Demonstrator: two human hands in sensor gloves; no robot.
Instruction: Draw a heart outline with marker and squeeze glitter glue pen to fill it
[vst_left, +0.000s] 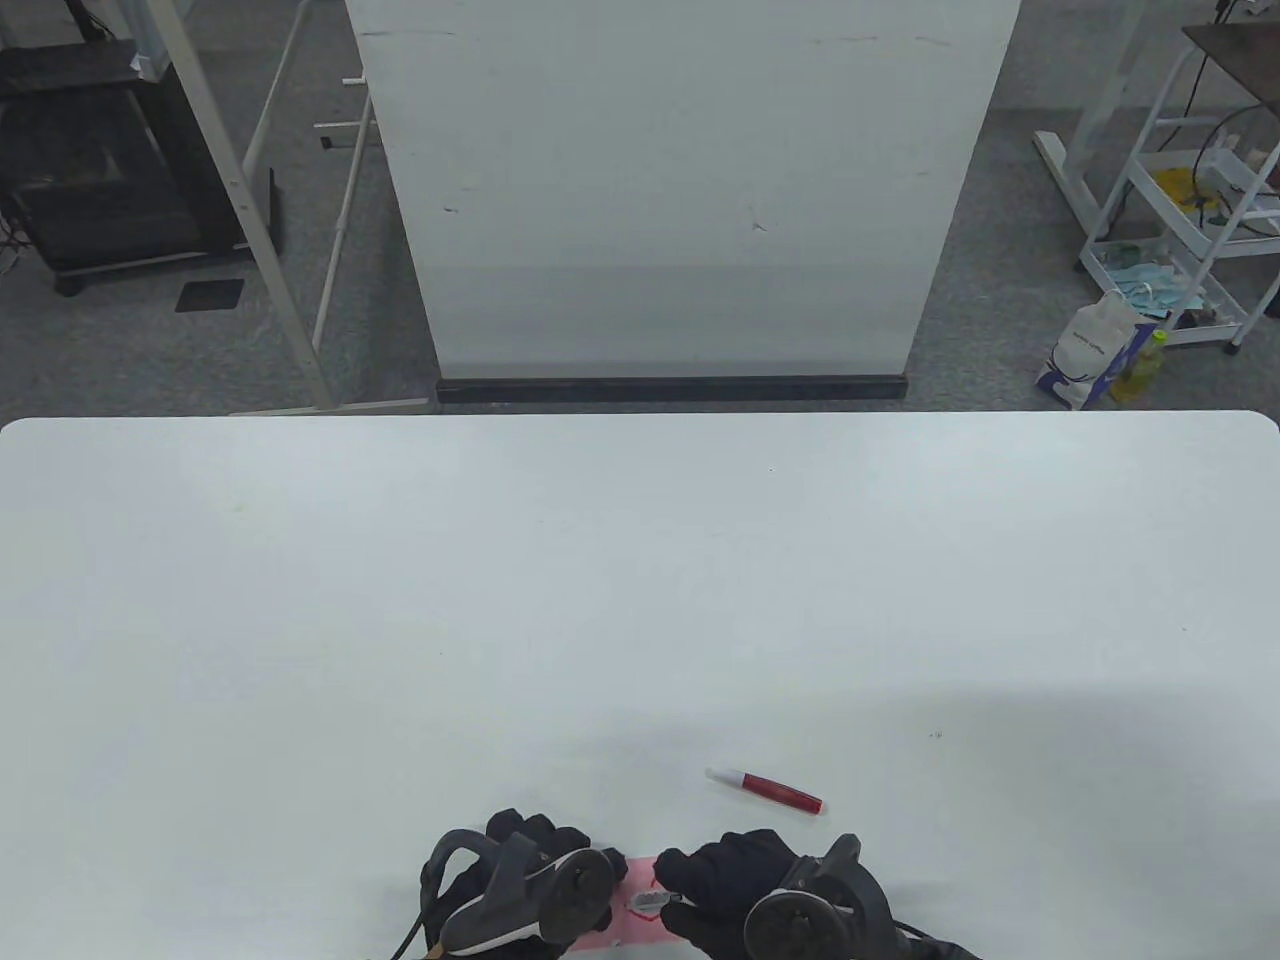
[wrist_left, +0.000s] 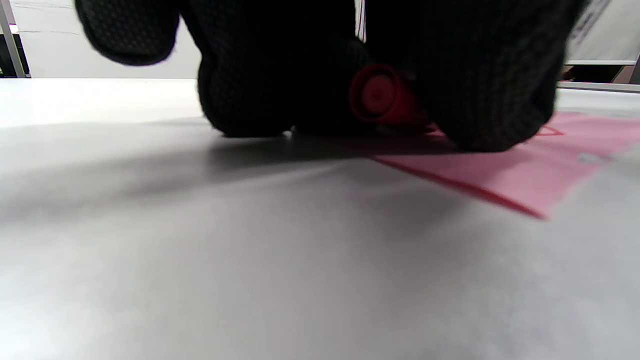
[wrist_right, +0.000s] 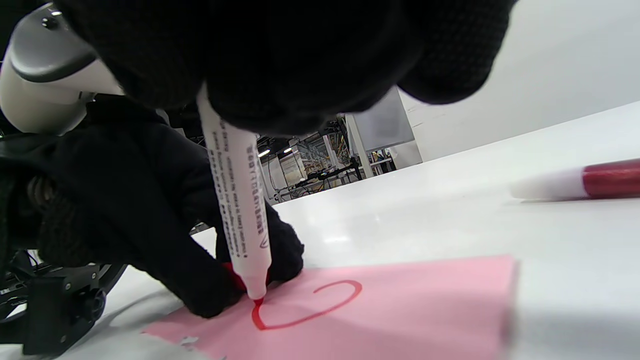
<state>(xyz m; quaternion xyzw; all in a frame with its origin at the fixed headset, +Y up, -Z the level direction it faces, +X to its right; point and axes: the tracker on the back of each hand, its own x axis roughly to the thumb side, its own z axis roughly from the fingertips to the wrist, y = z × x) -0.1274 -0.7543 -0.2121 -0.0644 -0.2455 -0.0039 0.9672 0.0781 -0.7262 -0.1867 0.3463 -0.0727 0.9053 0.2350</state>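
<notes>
Right hand at the near edge of the white worktop, grip clamped on a white-barrelled marker, fingers curled round its upper barrel. Marker stands nearly upright, red tip touching the pink paper. Red line on the paper curves from the tip round into one lobe, heart outline only partly drawn. Left hand just beside it on the left, fingertips pressing the paper's left part, grip closed round a red cap tucked between the fingers, round end facing the left wrist camera. In the table view only a strip of pink paper shows between the two hands. Glitter glue pen, dark red body with a white end, lies flat on the worktop near the right hand, beyond the paper, touching neither hand.
</notes>
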